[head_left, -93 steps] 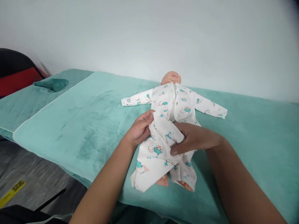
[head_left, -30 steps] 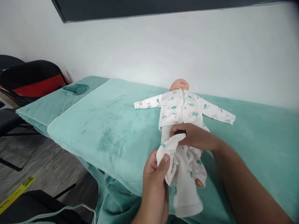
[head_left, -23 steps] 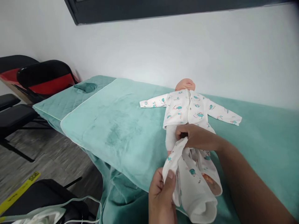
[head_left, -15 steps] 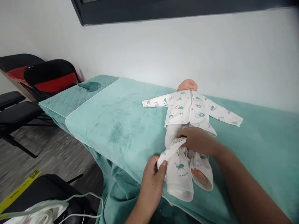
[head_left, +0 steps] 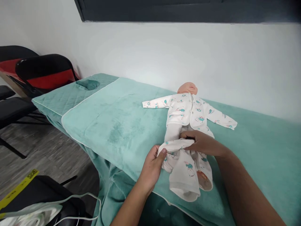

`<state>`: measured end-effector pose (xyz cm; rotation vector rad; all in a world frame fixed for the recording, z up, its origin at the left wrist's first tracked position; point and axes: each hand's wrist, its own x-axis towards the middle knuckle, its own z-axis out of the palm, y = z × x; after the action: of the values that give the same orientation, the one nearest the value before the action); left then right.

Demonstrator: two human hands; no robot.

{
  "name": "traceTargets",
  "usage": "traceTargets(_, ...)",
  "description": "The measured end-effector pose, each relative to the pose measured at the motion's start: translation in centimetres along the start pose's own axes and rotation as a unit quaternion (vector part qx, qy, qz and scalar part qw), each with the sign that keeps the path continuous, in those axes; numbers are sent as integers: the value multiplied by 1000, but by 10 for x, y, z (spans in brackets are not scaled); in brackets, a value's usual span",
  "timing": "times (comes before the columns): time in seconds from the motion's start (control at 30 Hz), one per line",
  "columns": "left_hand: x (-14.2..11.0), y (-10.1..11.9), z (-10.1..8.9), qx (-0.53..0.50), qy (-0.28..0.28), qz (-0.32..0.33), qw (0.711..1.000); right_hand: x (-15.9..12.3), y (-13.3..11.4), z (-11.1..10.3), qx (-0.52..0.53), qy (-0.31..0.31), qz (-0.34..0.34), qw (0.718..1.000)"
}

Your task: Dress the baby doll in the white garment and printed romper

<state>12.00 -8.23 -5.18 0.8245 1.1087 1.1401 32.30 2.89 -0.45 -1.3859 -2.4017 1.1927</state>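
Note:
A baby doll point(head_left: 187, 88) lies on its back on a teal towel point(head_left: 110, 122), wearing a white printed top point(head_left: 188, 111) with its sleeves spread out. White printed trousers point(head_left: 184, 168) are bunched around the doll's legs. My left hand point(head_left: 151, 164) pinches the left end of the trousers' waistband. My right hand point(head_left: 202, 142) grips the waistband's right side at the doll's hips. A doll foot shows inside the right trouser leg.
The towel covers a teal quilted massage table point(head_left: 56, 97) against a white wall. Black and red chairs point(head_left: 44, 73) stand at the left. A black seat with white cloth and cord point(head_left: 47, 207) sits at the lower left beside the table edge.
Both hands have drawn the trousers' waistband up from the doll's legs toward its hips. My left hand rose and moved nearer the doll; the camera view shifted slightly.

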Motion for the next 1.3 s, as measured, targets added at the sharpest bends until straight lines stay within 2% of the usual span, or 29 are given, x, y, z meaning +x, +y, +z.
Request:
traceTargets(0.13, 16, 2, -8, 95, -19, 65, 993, -1, 2, -2, 30, -26, 2, 999)
traceTargets(0.27, 35, 6, -15, 200, -12, 127, 971, -2, -5, -2, 25, -33, 18, 999)
traceTargets(0.47, 67, 17, -15, 276, -13, 190, 942, 0, -16, 0, 1, -33, 26, 999)
traceTargets(0.63, 86, 22, -11, 327, -7, 216, 920, 0, -11, 1, 7, -27, 22, 999)
traceTargets(0.73, 81, 21, -12, 308, -9, 203, 929, -2, -5, 0, 58, -34, 14, 998)
traceTargets(0.83, 67, 21, -18, 266, -38, 175, 947, -5, 2, -3, 114, -44, -6, 992)
traceTargets(0.93, 50, 24, -28, 202, -114, 133, 964, -7, 6, -4, 143, -38, -17, 989)
traceTargets(1.03, 38, 29, -36, 155, -182, 107, 965, -8, 6, -3, 145, -23, -16, 989)
traceTargets(1.13, 31, 28, -39, 185, -165, 118, 962, -9, 5, -2, 139, -2, -15, 990)
traceTargets(1.3, 29, 25, -35, 276, -154, 157, 935, -7, 9, 1, 139, -2, -34, 990)
